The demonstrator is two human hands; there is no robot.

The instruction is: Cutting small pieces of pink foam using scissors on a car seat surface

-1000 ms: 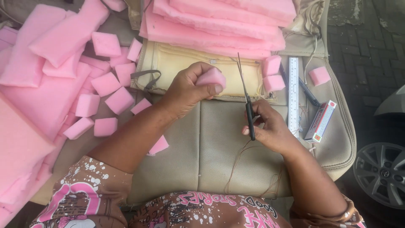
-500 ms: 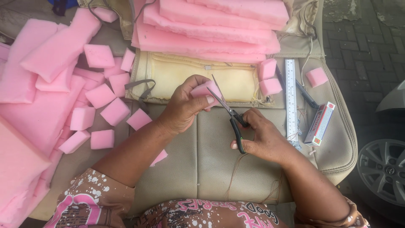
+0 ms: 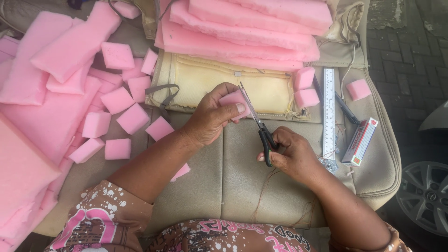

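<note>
My left hand [image 3: 212,116] grips a small pink foam piece [image 3: 234,99] over a beige seat cover [image 3: 233,177]. My right hand [image 3: 291,154] holds black-handled scissors [image 3: 258,126]; the blades point up and left and meet the right edge of the foam piece. A thin brown thread [image 3: 266,186] hangs below my right hand onto the cover.
Several pink foam cubes [image 3: 133,117] lie scattered left of my hands, with big foam slabs [image 3: 242,23] stacked behind and at far left. A metal ruler [image 3: 329,112], a pen [image 3: 345,107] and a small red-and-white box [image 3: 359,141] lie at right. A car wheel [image 3: 427,196] shows at lower right.
My right hand has swung the scissors from upright and apart from the foam to tilted left, with the blades now at the foam piece in my left hand.
</note>
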